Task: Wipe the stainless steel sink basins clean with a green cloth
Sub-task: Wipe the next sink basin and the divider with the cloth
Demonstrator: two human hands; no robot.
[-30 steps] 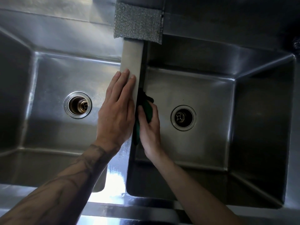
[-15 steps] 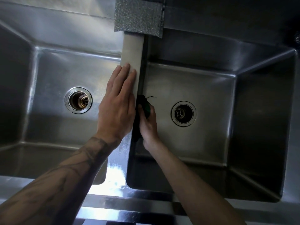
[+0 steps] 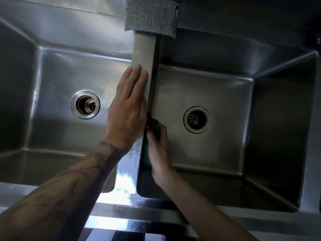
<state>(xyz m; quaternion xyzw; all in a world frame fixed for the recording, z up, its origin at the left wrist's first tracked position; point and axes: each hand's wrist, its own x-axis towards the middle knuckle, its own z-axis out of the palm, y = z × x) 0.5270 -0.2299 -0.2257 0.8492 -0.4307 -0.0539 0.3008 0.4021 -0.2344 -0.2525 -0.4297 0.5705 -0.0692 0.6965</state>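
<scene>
While the right hand (image 3: 157, 148) curls its fingers round the green cloth (image 3: 154, 126), it presses the cloth to the right basin (image 3: 217, 150) wall on its left; just beside it the left hand (image 3: 127, 110) lies flat, fingers straight, on the divider (image 3: 143, 53); a drain (image 3: 196, 119) sits to the right hand's right; beyond the left fingertips hangs a grey pad (image 3: 151, 14).

Stainless steel sink (image 3: 121, 210) with two basins side by side, parted by a narrow divider (image 3: 143, 49). Left drain (image 3: 85, 104) in the floor of the left basin (image 3: 69, 70), right drain (image 3: 196, 119) in the right basin (image 3: 222, 94). Grey scouring pad (image 3: 150, 14) on the back ledge, overhanging the divider's far end. Left hand (image 3: 127, 110) flat on the divider, fingers straight. Green cloth (image 3: 154, 126) against the right basin's left wall, gripped by the right hand (image 3: 159, 150).
</scene>
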